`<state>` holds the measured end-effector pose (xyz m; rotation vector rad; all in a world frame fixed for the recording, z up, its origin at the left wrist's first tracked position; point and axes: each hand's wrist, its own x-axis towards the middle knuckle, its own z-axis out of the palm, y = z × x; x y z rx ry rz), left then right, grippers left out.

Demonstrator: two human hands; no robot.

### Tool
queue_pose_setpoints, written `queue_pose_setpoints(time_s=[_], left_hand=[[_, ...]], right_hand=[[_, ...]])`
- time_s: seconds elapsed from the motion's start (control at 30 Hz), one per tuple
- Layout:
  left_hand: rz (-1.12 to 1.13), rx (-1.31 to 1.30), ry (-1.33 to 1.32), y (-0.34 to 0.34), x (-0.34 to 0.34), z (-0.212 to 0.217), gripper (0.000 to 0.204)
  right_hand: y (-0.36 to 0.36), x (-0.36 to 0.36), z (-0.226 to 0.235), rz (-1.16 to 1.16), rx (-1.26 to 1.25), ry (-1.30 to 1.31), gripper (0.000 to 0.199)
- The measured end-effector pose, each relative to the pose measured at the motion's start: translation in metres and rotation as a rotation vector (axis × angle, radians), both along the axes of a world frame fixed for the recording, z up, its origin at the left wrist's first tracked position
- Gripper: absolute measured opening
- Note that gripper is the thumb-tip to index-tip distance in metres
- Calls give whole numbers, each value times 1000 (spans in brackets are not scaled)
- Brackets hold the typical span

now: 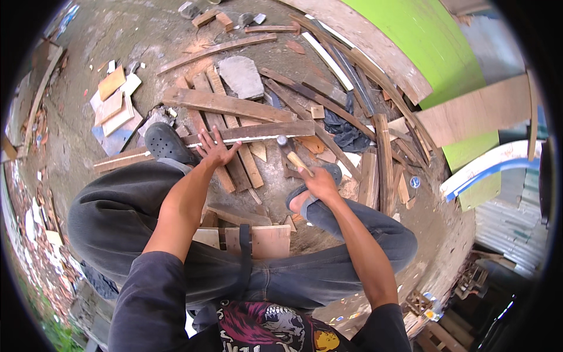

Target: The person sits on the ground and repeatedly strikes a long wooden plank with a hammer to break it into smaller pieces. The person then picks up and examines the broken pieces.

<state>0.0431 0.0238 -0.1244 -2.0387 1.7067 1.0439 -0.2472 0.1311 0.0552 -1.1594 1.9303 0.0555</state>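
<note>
Hammer held near a steadied plank

A long brown plank, white along its near edge, lies under the left grip, whose fingers are spread apart. It seems already steadied; how much work is done or left cannot be told. Its long axis runs crosswise, its right end slanting away. Beyond that grip, a shorter board is seen. To its left, the plank is overlapped by a dark clog. The hammer is clamped in the right grip, its head pointed forward-left, close to the plank.
</note>
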Motion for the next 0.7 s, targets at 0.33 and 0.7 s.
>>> queue_pose_setpoints(time_s=[0.33, 0.7], left_hand=[[-145, 252, 60, -17, 8, 18, 123], [-144, 336, 12, -27, 9, 30, 124]], right_hand=[[-82, 74, -64, -62, -180, -111, 56], [-81, 93, -51, -39, -73, -22, 54]])
